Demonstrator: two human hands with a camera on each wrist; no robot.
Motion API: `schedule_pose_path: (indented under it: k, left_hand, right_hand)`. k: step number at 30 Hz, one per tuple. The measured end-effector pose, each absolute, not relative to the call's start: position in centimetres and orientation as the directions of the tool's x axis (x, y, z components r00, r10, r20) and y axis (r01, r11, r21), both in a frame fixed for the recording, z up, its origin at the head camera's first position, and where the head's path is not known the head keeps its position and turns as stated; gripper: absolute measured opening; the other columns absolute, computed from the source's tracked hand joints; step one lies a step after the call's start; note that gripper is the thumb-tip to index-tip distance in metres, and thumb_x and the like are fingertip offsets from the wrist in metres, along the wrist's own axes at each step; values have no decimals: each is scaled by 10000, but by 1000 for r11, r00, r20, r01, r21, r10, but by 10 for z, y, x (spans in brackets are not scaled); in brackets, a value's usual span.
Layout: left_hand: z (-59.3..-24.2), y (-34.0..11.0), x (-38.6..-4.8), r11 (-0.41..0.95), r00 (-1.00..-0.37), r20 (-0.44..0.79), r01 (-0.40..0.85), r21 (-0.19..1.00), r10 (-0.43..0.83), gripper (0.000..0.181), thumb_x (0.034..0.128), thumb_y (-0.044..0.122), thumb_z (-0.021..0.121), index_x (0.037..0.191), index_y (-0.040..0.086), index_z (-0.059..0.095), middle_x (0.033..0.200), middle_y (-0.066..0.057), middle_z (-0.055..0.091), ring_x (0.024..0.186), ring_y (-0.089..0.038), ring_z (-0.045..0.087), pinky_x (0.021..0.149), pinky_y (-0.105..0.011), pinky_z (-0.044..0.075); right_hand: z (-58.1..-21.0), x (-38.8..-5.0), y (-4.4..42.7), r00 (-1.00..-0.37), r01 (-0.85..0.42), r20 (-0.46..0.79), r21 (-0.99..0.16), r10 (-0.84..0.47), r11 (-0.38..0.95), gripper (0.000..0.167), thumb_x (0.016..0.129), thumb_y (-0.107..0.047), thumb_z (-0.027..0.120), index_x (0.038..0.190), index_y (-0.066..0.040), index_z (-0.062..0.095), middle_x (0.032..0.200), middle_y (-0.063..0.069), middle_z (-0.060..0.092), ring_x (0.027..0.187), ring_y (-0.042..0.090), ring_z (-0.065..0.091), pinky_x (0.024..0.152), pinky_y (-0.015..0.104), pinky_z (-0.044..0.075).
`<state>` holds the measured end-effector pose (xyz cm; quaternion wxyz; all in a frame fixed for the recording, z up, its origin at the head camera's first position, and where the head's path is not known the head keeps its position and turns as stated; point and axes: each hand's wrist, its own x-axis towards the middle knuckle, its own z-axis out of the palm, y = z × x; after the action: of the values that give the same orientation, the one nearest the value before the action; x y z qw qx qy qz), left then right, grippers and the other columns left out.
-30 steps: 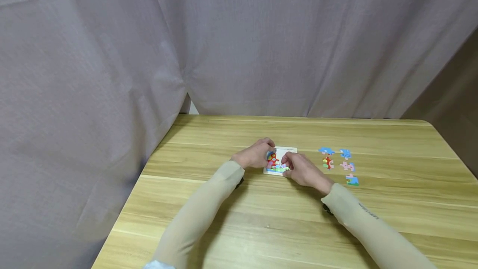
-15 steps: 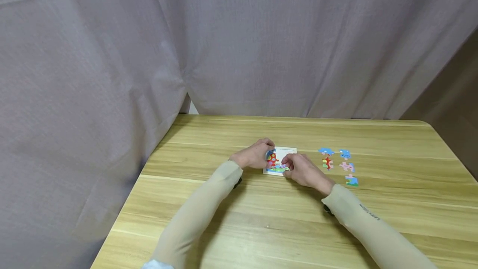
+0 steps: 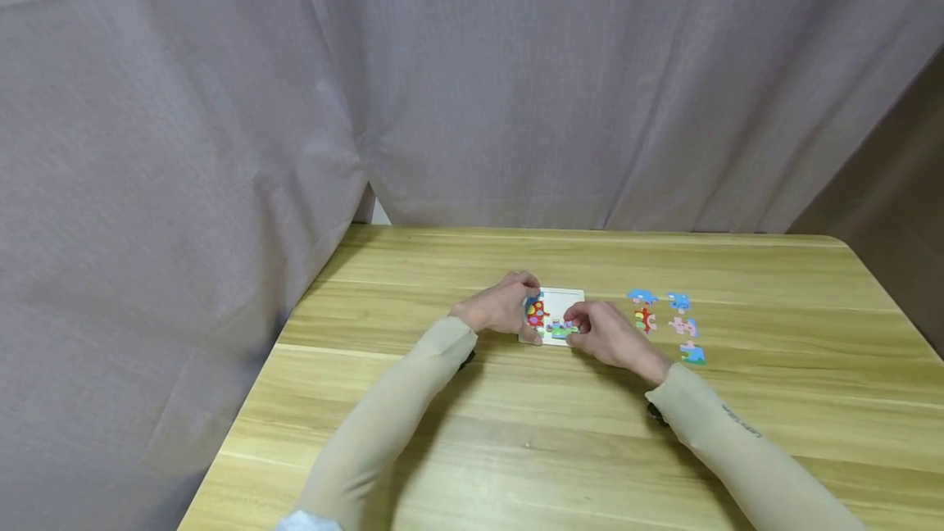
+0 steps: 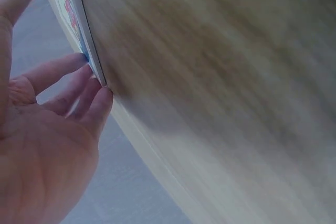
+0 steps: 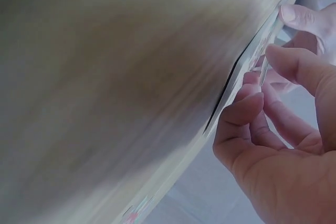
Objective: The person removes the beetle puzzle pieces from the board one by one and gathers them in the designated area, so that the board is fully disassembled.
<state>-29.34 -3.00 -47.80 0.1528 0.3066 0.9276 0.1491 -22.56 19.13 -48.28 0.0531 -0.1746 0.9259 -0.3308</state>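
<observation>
A white puzzle tray [image 3: 564, 293] lies on the table, with red, spotted puzzle pieces [image 3: 536, 312] along its left side. My left hand [image 3: 501, 306] holds the tray's left edge, thumb at the lower corner and fingers at the upper one; in the left wrist view the fingertips of the left hand [image 4: 52, 124] touch the tray's edge. My right hand [image 3: 608, 337] pinches a green and blue piece [image 3: 562, 330] over the tray's lower right part. Thumb and fingers of the right hand [image 5: 283, 124] hold that thin piece [image 5: 263, 72] tilted in the right wrist view.
Right of the tray lie several loose pieces: a blue one [image 3: 642, 296], another blue one [image 3: 679, 301], a red one [image 3: 645, 319], a pink one [image 3: 683, 326] and a blue-green one [image 3: 692, 353]. A grey curtain [image 3: 487, 88] hangs behind the wooden table [image 3: 516, 449].
My right hand has shifted slightly right with the green and blue piece, which now stands apart from the pieces at the left. My left hand stays at the tray's edge.
</observation>
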Motion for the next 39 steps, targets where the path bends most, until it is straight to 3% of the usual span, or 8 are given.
schedule_pose_path:
  k: [12, 18, 30, 39]
  left_hand:
    - [-477, -33, -290, 787, -786, -206, 483, 385, 583, 963, 845, 480, 942, 1634, 133, 512, 1692, -5, 414, 1571, -204, 345, 1282, -379, 450]
    - [-478, -34, -289, 788, -791, -205, 473, 395, 577, 953, 850, 478, 939, 1634, 139, 515, 1700, -8, 402, 1584, -210, 333, 1259, -401, 475]
    - [-481, -33, -289, 792, -795, -189, 487, 369, 577, 958, 846, 483, 940, 1629, 126, 520, 1669, -33, 439, 1562, -226, 369, 1247, -376, 479]
    - [-480, -32, -290, 800, -798, -206, 471, 372, 566, 973, 850, 506, 931, 1647, 154, 498, 1680, -4, 417, 1565, -197, 356, 1240, -381, 487]
  right_hand:
    - [-477, -217, 214, -947, -272, 45, -639, -318, 719, 279, 888, -49, 822, 1140, 52, 761, 976, 113, 730, 883, 170, 617, 754, 229, 497]
    - [-478, -211, 229, -946, -284, 61, -631, -319, 722, 237, 898, -44, 826, 1109, 48, 769, 929, 89, 695, 862, 164, 582, 725, 215, 467]
    - [-480, -196, 260, -960, -259, 66, -578, -272, 774, 300, 905, -79, 845, 1155, 69, 771, 962, 101, 723, 855, 149, 586, 693, 220, 463]
    - [-485, -191, 285, -962, -254, 66, -573, -265, 779, 237, 913, -51, 831, 1109, 67, 772, 926, 80, 699, 827, 122, 539, 675, 221, 434]
